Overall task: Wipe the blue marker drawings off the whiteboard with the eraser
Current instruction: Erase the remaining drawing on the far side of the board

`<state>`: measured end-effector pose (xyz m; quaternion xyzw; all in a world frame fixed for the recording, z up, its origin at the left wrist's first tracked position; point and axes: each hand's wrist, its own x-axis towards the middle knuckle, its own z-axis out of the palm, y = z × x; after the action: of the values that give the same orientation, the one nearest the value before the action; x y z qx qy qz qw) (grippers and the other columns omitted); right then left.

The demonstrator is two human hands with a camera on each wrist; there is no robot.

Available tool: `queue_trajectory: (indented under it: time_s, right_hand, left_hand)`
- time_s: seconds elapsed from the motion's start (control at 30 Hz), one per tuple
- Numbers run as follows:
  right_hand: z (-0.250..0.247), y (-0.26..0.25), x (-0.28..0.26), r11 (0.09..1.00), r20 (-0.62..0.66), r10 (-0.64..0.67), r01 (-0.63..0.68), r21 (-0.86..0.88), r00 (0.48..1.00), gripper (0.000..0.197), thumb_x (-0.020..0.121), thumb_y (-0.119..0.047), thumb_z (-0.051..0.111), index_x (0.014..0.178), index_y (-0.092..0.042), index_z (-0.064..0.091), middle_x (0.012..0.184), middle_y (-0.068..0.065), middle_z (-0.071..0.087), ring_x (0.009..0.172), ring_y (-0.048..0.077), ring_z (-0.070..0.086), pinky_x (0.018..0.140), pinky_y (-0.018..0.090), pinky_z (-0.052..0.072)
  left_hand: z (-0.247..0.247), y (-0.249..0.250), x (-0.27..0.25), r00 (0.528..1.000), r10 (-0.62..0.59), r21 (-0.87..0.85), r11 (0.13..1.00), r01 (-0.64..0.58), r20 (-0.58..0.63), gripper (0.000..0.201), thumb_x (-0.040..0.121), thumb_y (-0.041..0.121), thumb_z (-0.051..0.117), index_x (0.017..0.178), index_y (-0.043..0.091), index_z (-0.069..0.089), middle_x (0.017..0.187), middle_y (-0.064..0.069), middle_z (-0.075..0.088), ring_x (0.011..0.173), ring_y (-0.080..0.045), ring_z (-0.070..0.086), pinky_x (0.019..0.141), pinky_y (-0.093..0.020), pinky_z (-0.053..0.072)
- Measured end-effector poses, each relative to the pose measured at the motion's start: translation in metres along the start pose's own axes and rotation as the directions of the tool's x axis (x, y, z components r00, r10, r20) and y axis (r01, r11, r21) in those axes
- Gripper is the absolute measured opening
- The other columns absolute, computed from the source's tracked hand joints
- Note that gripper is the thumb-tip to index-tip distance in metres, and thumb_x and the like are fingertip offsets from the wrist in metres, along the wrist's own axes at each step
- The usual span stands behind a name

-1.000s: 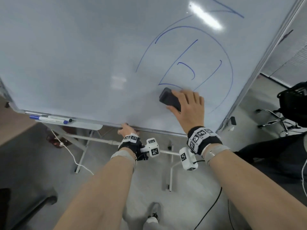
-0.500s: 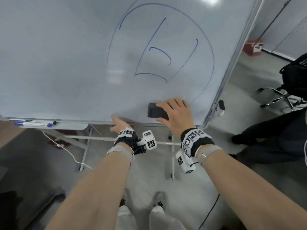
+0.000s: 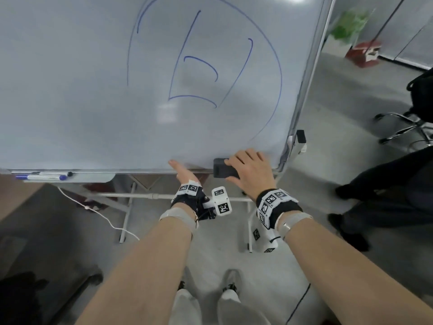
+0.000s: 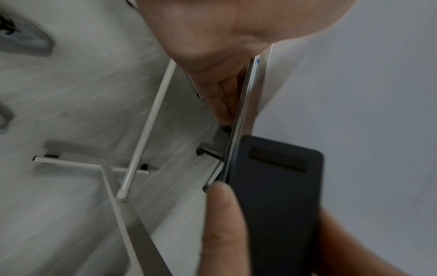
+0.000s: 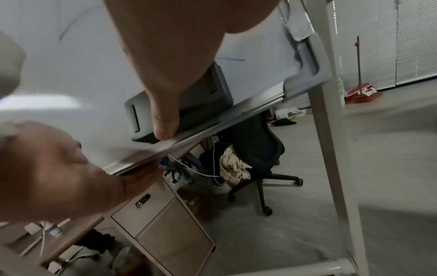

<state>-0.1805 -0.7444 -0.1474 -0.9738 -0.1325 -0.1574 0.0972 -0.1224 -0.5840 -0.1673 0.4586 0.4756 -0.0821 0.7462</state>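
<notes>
**At the whiteboard's bottom edge**

Along the lower frame of the whiteboard (image 3: 70, 90), the right hand (image 3: 251, 171) pinches the dark eraser (image 3: 222, 171). Blue drawings (image 3: 199, 66) sit above. Left hand (image 3: 184, 173) clasps the frame. Grey floor (image 3: 339, 90), office chair (image 3: 410, 118) nearby.

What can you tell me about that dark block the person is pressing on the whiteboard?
It is the eraser, a dark grey rectangular block that looks like plastic, with a recessed slot near one end. It lies flat against the whiteboard at its bottom edge, near the lower right corner, below the blue drawings. The right hand grips it, thumb on its lower side.
</notes>
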Motion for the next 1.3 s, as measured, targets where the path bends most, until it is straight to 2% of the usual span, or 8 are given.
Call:
queue_trajectory:
  time_s: [0.1, 0.2, 0.33, 0.57, 0.83, 1.0, 1.13, 1.3]
  right_hand:
    - [-0.023, 0.009, 0.007, 0.999, -0.096, 0.026, -0.028, -0.018, 0.995, 0.048, 0.072, -0.041, 0.083, 0.111, -0.019, 0.063, 0.101, 0.002, 0.062, 0.094, 0.027, 0.052, 0.079, 0.041, 0.040]
    - [-0.054, 0.027, 0.013, 0.994, -0.201, 0.079, -0.092, -0.056, 0.976, 0.047, 0.079, -0.044, 0.076, 0.116, -0.018, 0.062, 0.106, 0.002, 0.062, 0.098, 0.028, 0.052, 0.083, 0.041, 0.041]
    - [-0.059, 0.042, -0.004, 0.991, -0.218, 0.096, -0.115, -0.073, 0.971, 0.047, 0.076, -0.044, 0.079, 0.112, -0.018, 0.064, 0.103, 0.001, 0.063, 0.095, 0.026, 0.055, 0.081, 0.038, 0.044]
    - [-0.024, 0.041, -0.048, 0.988, -0.009, 0.152, -0.152, -0.012, 0.988, 0.052, 0.061, -0.041, 0.090, 0.101, -0.021, 0.064, 0.094, -0.001, 0.063, 0.091, 0.025, 0.057, 0.074, 0.038, 0.047]
    - [-0.079, 0.045, 0.001, 0.968, -0.308, 0.249, -0.247, 0.047, 0.918, 0.048, 0.080, -0.048, 0.076, 0.115, -0.017, 0.064, 0.107, 0.001, 0.066, 0.097, 0.025, 0.059, 0.077, 0.038, 0.049]
    - [-0.107, 0.033, 0.035, 0.943, -0.433, 0.330, -0.310, 0.118, 0.839, 0.049, 0.078, -0.047, 0.078, 0.110, -0.013, 0.062, 0.107, 0.007, 0.064, 0.095, 0.029, 0.060, 0.070, 0.037, 0.050]
    - [-0.127, 0.025, 0.048, 0.900, -0.438, 0.431, -0.407, 0.154, 0.789, 0.052, 0.082, -0.053, 0.073, 0.114, -0.014, 0.059, 0.110, 0.005, 0.062, 0.101, 0.027, 0.058, 0.070, 0.037, 0.049]
    - [-0.137, 0.013, 0.055, 0.841, -0.299, 0.540, -0.511, 0.176, 0.786, 0.054, 0.085, -0.046, 0.072, 0.122, -0.010, 0.055, 0.119, 0.009, 0.056, 0.113, 0.031, 0.050, 0.076, 0.044, 0.053]
  left_hand:
    - [0.009, 0.011, -0.036, 0.997, 0.051, -0.086, 0.995, -0.056, -0.056, 0.104, 0.082, 0.081, 0.033, 0.156, 0.012, 0.010, 0.161, -0.014, 0.019, 0.147, -0.036, 0.022, 0.119, -0.053, 0.017]
    - [0.021, 0.006, -0.045, 0.990, 0.075, -0.082, 0.993, -0.085, -0.119, 0.090, 0.093, 0.066, 0.037, 0.155, 0.007, 0.009, 0.160, -0.017, 0.022, 0.146, -0.037, 0.026, 0.119, -0.047, 0.020]
    - [0.025, -0.007, -0.036, 0.985, 0.099, -0.051, 0.993, -0.108, -0.142, 0.086, 0.095, 0.063, 0.037, 0.154, 0.005, 0.012, 0.158, -0.018, 0.026, 0.144, -0.036, 0.030, 0.117, -0.044, 0.024]
    - [0.021, -0.013, -0.024, 0.969, 0.131, 0.064, 0.991, -0.120, -0.211, 0.088, 0.094, 0.065, 0.034, 0.154, 0.004, 0.012, 0.158, -0.019, 0.027, 0.144, -0.036, 0.030, 0.117, -0.046, 0.022]
    - [0.013, -0.001, -0.020, 0.975, 0.057, 0.284, 0.959, 0.007, -0.216, 0.097, 0.084, 0.079, 0.021, 0.155, 0.013, 0.019, 0.158, -0.018, 0.026, 0.143, -0.040, 0.031, 0.117, -0.054, 0.021]
    - [0.000, 0.030, -0.037, 0.944, 0.325, 0.621, 0.751, -0.224, -0.052, 0.056, 0.105, 0.028, 0.024, 0.155, 0.006, 0.018, 0.156, -0.031, 0.017, 0.145, -0.048, 0.018, 0.119, -0.056, 0.015]
    - [0.001, 0.074, -0.041, 0.844, 0.489, 0.672, 0.704, -0.232, -0.221, 0.063, 0.102, 0.041, 0.028, 0.151, 0.000, 0.028, 0.158, -0.020, 0.018, 0.144, -0.034, 0.021, 0.118, -0.046, 0.017]
    - [0.008, 0.105, -0.047, 0.823, 0.518, 0.504, 0.788, -0.353, -0.235, 0.079, 0.096, 0.053, 0.035, 0.151, -0.003, 0.024, 0.160, -0.013, 0.018, 0.148, -0.030, 0.018, 0.119, -0.043, 0.017]
